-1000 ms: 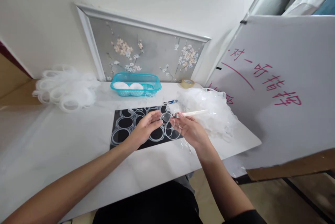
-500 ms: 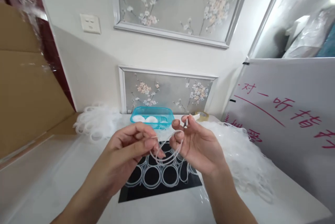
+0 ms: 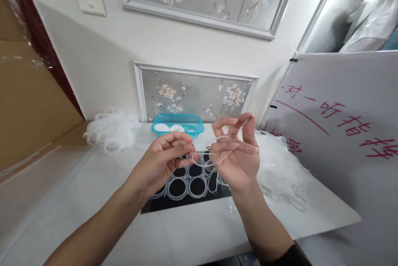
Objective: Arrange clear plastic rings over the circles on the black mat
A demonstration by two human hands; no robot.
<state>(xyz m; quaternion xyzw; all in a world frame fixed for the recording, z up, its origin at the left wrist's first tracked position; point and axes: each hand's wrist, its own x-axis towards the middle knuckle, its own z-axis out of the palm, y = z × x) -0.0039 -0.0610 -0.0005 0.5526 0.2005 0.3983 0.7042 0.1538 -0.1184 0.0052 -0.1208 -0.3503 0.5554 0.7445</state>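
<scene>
My left hand (image 3: 172, 152) is closed in a pinch on a few thin white rings (image 3: 202, 164) that look like soft cord or tubing. The rings stretch across to my right hand (image 3: 238, 150), passing around and between its fingers. Up at that hand's fingertips, a small thin metal-coloured tool (image 3: 247, 120) is pinched; its exact kind is too small to make out. Below both hands lies a black mat (image 3: 186, 204) with several similar rings (image 3: 177, 189) laid out in rows, partly hidden by my hands.
A blue plastic basket (image 3: 199, 127) with white round items stands against the wall. Heaps of white rings lie at the left (image 3: 112, 131) and right (image 3: 282, 170) of the white table (image 3: 186, 237). A cardboard box (image 3: 31, 104) borders the left, a board with red writing (image 3: 336, 104) the right.
My right hand has lifted and turned, with its fingers more raised and the small tool higher. The rings between my hands are pulled longer. The camera view has shifted.
</scene>
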